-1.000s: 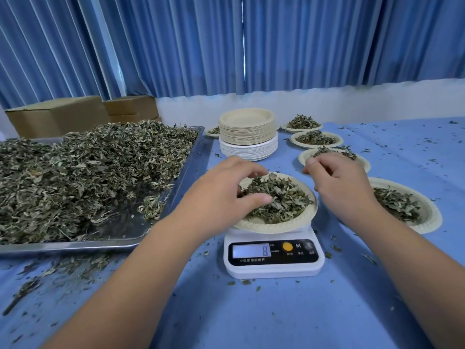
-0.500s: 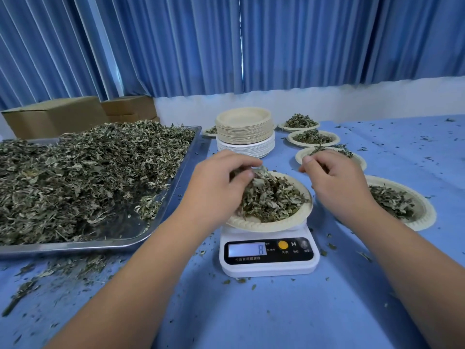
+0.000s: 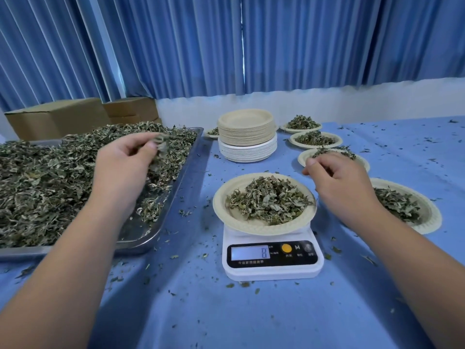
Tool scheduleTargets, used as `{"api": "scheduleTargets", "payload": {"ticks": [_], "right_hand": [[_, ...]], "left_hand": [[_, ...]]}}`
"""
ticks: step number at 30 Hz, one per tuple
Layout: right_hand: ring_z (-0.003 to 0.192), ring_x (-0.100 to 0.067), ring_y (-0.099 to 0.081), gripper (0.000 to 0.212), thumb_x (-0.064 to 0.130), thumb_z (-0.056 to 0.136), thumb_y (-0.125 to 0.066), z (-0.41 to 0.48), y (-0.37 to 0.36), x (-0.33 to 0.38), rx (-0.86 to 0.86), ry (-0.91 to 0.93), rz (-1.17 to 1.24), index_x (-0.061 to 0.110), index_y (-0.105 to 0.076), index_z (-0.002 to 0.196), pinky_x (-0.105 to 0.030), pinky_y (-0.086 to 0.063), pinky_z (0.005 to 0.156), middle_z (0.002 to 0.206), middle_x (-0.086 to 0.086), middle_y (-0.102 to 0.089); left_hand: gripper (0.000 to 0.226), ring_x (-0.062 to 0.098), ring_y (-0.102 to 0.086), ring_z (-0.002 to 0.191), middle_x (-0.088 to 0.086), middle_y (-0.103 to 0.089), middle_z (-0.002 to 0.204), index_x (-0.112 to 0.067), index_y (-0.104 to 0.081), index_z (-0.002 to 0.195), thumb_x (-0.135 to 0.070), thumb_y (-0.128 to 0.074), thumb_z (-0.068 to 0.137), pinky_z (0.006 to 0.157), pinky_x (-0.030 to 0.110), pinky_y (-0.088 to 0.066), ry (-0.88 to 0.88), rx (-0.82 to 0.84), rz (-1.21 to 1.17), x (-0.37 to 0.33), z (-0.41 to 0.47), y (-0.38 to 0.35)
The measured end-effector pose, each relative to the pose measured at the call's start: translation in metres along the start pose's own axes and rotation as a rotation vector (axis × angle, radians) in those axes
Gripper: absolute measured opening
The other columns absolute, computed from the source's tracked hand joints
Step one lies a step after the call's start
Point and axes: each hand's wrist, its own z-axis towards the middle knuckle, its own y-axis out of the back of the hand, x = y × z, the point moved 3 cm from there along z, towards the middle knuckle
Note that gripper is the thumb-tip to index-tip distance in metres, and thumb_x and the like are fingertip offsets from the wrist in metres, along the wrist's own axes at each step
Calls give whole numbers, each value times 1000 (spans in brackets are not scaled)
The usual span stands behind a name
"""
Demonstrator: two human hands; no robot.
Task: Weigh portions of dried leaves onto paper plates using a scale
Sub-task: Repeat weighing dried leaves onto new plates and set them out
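At centre frame the plate sits on the scale, heaped with leaves. The display shows one digit, seemingly 8. At frame left, over the tray, the left hand pinches a small tuft of leaves between thumb and fingertips. The right hand hovers just right of the plate, fingers curled under. Whether it holds anything I cannot tell.

The leaves look featherlight, dry and brittle. They would likely crumble under a squeeze and shed flakes, as the crumbs on the cloth suggest. A loose fingertip pinch suits small corrections. The plate looks thin, light and apt to flex or tip, so it is best taken at opposite rims and kept level.
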Motion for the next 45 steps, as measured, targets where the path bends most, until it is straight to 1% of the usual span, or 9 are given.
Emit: {"api": "scheduleTargets", "payload": {"ticks": [4,6,10,16,20,24,31,39,45], "right_hand": [[72,2,-51,27,21,97,-52,0,-2,0,17,7,-16,16,-66,75,-16,-35,66,71,14,-53],[72,2,-51,28,21,97,-52,0,-3,0,24,2,-23,15,-67,75,-15,-35,66,72,14,-54],[74,2,-52,28,21,97,-52,-1,-2,1,20,-2,-31,16,-66,74,-10,-34,65,73,14,-55],[73,3,-51,29,21,97,-52,0,-3,2,32,2,-38,16,-66,73,-10,-33,64,70,13,-53],[70,5,-50,29,22,97,-52,0,-3,1,26,-1,-27,18,-65,72,-13,-33,62,68,12,-52],[69,-2,-50,31,23,97,-52,1,-1,1,-2,0,11,23,-62,67,-22,-36,63,68,11,-52],[63,0,-47,38,21,95,-54,3,-2,1,-6,12,18,33,-52,59,-20,-32,60,64,11,-48],[68,0,-48,27,23,97,-52,2,-2,-1,11,-27,15,18,-66,75,-19,-35,63,70,12,-51],[70,-4,-49,28,22,97,-52,1,-1,-1,4,-29,30,16,-66,74,-28,-35,68,66,13,-51]], "left_hand": [[18,12,-54,58,-6,-69,87,-37,-71,92,-23,-60,94,52,25,-40,99,95,499,33,10,14],[17,8,-54,64,-8,-65,93,-32,-70,105,-28,-58,94,57,26,-37,114,168,651,40,10,15],[15,4,-57,86,-18,-63,95,-33,-68,101,-28,-54,96,74,25,-38,38,192,565,28,4,4],[16,-9,-51,55,-20,-64,66,-33,-72,90,-23,-59,93,50,6,-36,-163,344,365,-14,-15,-43],[13,-6,-58,74,-19,-67,82,-34,-71,91,-24,-63,92,64,2,-40,-297,570,347,-46,-25,-82],[10,-1,-60,84,-17,-66,93,-35,-69,95,-30,-68,88,77,15,-44,-417,767,467,-64,-33,-112],[31,-1,-50,99,-18,-58,109,-35,-68,113,-31,-74,83,93,22,-37,-557,1037,608,-65,-54,-136],[34,8,-48,114,-14,-57,117,-38,-66,117,-32,-73,84,101,36,-37,-583,1093,686,-59,-57,-143],[33,6,-45,110,-15,-56,115,-41,-64,117,-37,-71,85,91,27,-37,-617,1069,773,-47,-55,-149]]}}
